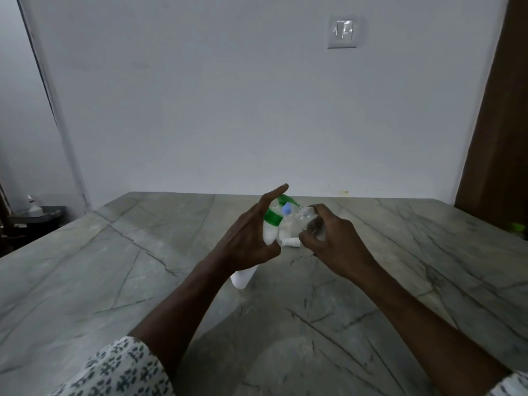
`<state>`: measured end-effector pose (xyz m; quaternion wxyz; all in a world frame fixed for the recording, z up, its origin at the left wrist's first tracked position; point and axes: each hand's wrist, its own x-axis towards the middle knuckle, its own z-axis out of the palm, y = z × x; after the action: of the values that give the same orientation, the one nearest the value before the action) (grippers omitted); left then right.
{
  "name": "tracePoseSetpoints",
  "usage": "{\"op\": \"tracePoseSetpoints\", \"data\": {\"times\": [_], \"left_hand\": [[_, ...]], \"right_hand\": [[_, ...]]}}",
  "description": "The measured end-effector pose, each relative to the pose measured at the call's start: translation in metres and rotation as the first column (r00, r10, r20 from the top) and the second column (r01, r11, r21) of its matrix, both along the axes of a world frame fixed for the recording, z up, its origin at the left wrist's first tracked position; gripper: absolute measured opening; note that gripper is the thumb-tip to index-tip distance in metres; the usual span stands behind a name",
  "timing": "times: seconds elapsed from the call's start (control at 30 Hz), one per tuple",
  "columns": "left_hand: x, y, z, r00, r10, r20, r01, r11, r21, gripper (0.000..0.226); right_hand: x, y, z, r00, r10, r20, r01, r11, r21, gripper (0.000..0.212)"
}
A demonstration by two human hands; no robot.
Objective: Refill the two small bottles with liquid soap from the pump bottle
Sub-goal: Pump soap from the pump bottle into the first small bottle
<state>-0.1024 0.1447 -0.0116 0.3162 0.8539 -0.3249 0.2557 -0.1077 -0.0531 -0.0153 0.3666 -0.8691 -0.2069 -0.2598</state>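
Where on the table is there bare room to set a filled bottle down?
Bare stone left of the left hand and right of the right hand, plus the near table between the forearms. Crowded: mid-table around the pump bottle, clear small bottle and white cap.

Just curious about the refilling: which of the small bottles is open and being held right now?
The clear small bottle in the right hand, uncapped, its mouth beside the green pump nozzle. The blue-capped small bottle behind remains closed.

Grey veined stone table (120, 281); white wall switch (343, 31); brown door (497, 124).
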Motion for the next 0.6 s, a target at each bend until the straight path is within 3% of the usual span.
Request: {"op": "tracePoseSetpoints", "data": {"times": [0.1,0.23,0.6], "left_hand": [[-0.001,0.0,0.001,0.998,0.056,0.03,-0.056,0.998,-0.008,0.093],[-0.001,-0.005,-0.003,0.999,0.002,0.033,0.002,0.994,-0.107,0.079],[-0.003,-0.01,-0.005,0.996,0.075,0.041,-0.066,0.979,-0.192,0.07]], "right_hand": [[0.001,0.001,-0.002,1.0,0.008,0.013,-0.008,1.0,0.003,0.043],[0.001,0.005,-0.001,0.999,0.015,0.04,-0.015,1.0,0.004,0.044],[-0.002,0.011,0.001,0.999,0.029,0.034,-0.029,1.0,-0.005,0.045]]}}
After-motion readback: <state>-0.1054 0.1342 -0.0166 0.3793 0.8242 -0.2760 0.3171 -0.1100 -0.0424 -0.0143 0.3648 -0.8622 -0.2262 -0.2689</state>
